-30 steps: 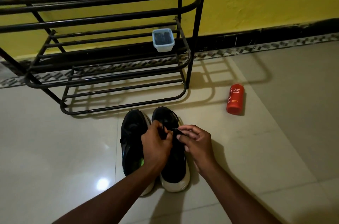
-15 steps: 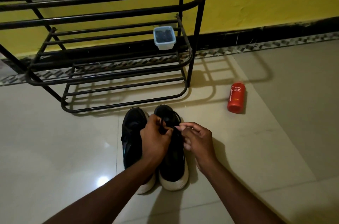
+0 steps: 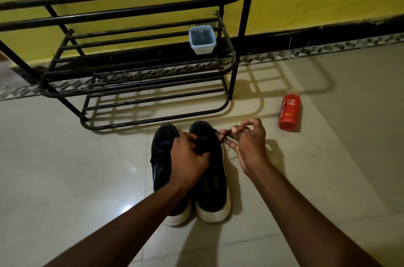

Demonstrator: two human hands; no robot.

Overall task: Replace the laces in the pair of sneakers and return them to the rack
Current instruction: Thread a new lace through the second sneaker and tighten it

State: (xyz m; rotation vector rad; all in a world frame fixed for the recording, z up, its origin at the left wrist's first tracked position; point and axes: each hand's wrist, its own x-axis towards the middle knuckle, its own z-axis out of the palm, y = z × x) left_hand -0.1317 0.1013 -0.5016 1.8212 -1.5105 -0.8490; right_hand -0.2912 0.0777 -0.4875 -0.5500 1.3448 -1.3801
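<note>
Two black sneakers with white soles stand side by side on the floor, toes toward the rack: the left sneaker (image 3: 162, 153) and the right sneaker (image 3: 213, 181). My left hand (image 3: 188, 155) lies over the right sneaker's lacing area, fingers curled on the lace there. My right hand (image 3: 247, 142) is just right of that shoe and pinches the end of a black lace (image 3: 221, 135) between thumb and fingertips. The lace runs from the shoe to that hand.
A black metal shoe rack (image 3: 135, 65) stands against the yellow wall behind the shoes. A small clear tub (image 3: 202, 39) with dark contents sits on its middle shelf. A red body wash bottle (image 3: 289, 111) lies on the tiled floor to the right.
My right hand has moved right and away from the shoe, drawing the lace end out sideways. My left hand stays on the right sneaker's laces.
</note>
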